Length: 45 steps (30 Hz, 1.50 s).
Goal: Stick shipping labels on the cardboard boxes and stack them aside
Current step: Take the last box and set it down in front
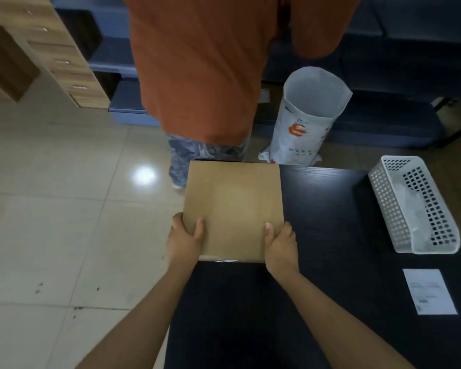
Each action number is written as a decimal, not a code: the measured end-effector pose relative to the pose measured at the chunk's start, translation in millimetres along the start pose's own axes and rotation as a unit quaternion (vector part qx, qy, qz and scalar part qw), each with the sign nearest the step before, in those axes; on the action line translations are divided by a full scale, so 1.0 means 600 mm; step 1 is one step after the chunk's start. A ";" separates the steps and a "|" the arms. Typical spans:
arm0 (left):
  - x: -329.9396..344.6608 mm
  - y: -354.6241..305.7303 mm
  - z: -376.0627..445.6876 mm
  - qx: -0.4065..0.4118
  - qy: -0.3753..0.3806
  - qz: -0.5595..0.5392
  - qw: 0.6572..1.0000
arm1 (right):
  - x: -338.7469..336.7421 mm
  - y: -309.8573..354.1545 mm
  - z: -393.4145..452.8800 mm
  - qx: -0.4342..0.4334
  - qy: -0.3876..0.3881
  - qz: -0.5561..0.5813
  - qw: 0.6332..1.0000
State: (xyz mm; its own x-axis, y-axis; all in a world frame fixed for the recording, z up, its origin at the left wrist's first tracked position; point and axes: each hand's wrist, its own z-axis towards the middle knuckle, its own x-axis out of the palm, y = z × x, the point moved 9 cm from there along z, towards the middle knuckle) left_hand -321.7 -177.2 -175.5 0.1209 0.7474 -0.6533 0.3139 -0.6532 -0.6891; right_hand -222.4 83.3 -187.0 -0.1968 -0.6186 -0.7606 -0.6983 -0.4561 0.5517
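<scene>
Holding one cardboard box (233,209) at the table's (330,209) far left corner: left hand (184,242) and right hand (281,247) gripping its near corners; top showing unlabelled; shipping label (429,291) lying near the right edge; stacking seemingly not begun.

Flat square box of plain brown cardboard (233,209), closed, top face bare (no sticker on it), lying level at far left corner of black table. White rectangular paper shipping label (429,291), faintly printed, lying flat on same table, well apart, near right.
</scene>
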 end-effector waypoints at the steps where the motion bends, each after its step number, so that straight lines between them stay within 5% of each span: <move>1: -0.001 0.001 -0.001 -0.007 0.003 0.002 1.000 | -0.001 0.000 0.001 -0.003 -0.002 0.008 1.000; 11: 0.010 -0.054 -0.098 0.031 0.011 -0.026 0.999 | -0.087 -0.061 -0.049 -0.004 -0.053 0.094 0.994; 19: 0.132 -0.143 -0.245 0.065 0.050 -0.021 0.996 | -0.240 -0.220 -0.061 0.026 -0.087 0.063 0.994; 28: 0.259 -0.173 -0.390 0.038 0.039 0.004 0.999 | -0.326 -0.381 -0.055 0.031 -0.060 0.076 0.995; 45: 0.307 -0.128 -0.432 -0.019 0.050 -0.004 0.999 | -0.311 -0.446 -0.049 0.029 0.055 0.087 0.994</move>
State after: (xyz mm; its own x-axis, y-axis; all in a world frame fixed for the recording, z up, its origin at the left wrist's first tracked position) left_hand -79.3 42.0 -161.5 0.2106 0.7620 -0.6123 0.3508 -0.6436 -0.6803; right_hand 21.5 301.9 -182.7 -0.2449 -0.7523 -0.6117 -0.6989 -0.3003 0.6491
